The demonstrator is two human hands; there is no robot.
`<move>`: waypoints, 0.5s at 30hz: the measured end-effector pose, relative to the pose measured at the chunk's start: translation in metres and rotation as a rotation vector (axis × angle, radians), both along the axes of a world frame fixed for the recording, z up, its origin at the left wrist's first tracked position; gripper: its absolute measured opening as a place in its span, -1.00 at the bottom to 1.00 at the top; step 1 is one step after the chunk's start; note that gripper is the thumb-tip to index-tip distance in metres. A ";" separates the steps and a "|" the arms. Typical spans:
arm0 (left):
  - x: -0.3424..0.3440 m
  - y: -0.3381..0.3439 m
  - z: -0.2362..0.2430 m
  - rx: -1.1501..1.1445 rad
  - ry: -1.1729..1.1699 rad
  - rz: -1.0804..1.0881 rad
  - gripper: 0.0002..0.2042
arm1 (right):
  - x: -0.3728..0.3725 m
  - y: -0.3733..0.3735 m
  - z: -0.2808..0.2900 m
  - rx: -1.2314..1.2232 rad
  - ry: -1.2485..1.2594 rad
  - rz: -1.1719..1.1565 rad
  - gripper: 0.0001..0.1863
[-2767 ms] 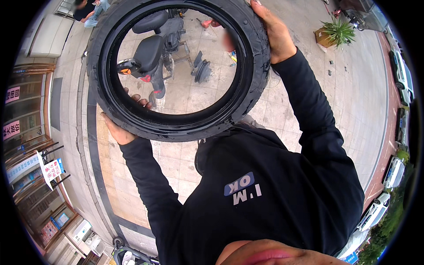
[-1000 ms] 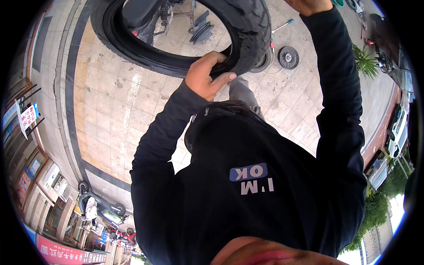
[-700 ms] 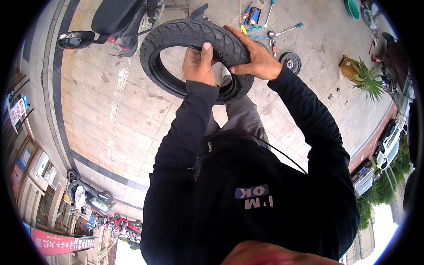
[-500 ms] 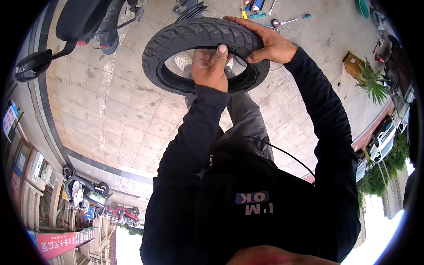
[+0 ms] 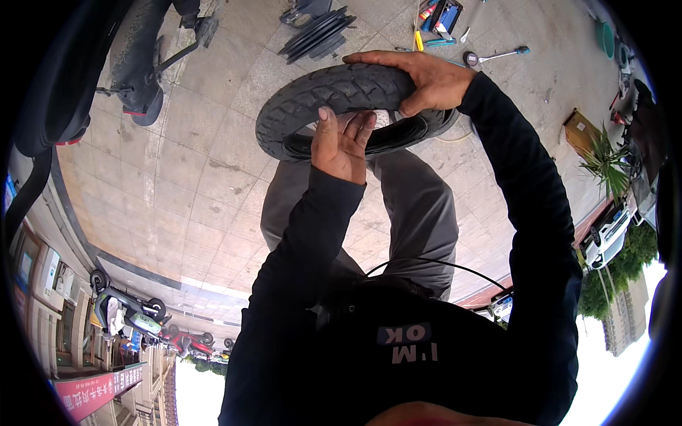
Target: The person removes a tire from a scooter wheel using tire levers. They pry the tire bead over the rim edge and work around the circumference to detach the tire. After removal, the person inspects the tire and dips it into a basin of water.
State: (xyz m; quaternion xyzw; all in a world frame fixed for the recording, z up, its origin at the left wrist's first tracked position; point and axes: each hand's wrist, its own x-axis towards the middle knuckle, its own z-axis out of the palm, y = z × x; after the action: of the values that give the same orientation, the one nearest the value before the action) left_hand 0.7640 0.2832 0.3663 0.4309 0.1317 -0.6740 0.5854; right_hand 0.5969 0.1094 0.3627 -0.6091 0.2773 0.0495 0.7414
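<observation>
A black scooter tyre [image 5: 341, 91] with a chunky tread is held up in front of me, tilted, above my legs. My right hand [image 5: 430, 79] grips its upper right side, the fingers lying over the tread and the thumb pressed on the sidewall. At the near edge of the tyre's hole is my left hand [image 5: 341, 145], palm turned up, thumb raised and fingers spread. Nothing shows in that palm. Whether its back rests on the tyre's near edge, I cannot tell.
A black finned wheel part [image 5: 317, 34] lies on the paving beyond the tyre. Right of it are a tool tray [image 5: 446, 18], a round dark roll [image 5: 470, 59] and a long-handled ratchet [image 5: 504, 54]. A scooter [image 5: 135, 78] stands at left, a potted plant [image 5: 604, 160] at right.
The tyre has come lower, slightly right, and tipped flatter. My left hand has moved down, its fingers opening out from beside the thumb. My right hand still holds the tyre.
</observation>
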 end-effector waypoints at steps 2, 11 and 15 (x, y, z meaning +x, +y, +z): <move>0.003 0.019 -0.025 0.091 0.092 0.065 -0.20 | 0.013 0.017 -0.028 -0.273 -0.069 0.117 0.13; 0.010 0.050 -0.169 0.298 0.033 0.181 -0.32 | 0.060 -0.018 -0.194 -0.943 0.024 0.098 -0.16; 0.011 0.050 -0.203 0.231 -0.047 0.161 -0.32 | 0.067 -0.071 -0.273 -1.336 0.130 0.408 -0.08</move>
State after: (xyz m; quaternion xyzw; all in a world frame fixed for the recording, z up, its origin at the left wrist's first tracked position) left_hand 0.7750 0.3330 0.1629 0.4993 0.2289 -0.5950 0.5868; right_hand 0.6638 0.0383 0.0900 -0.9700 0.1724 0.0428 0.1660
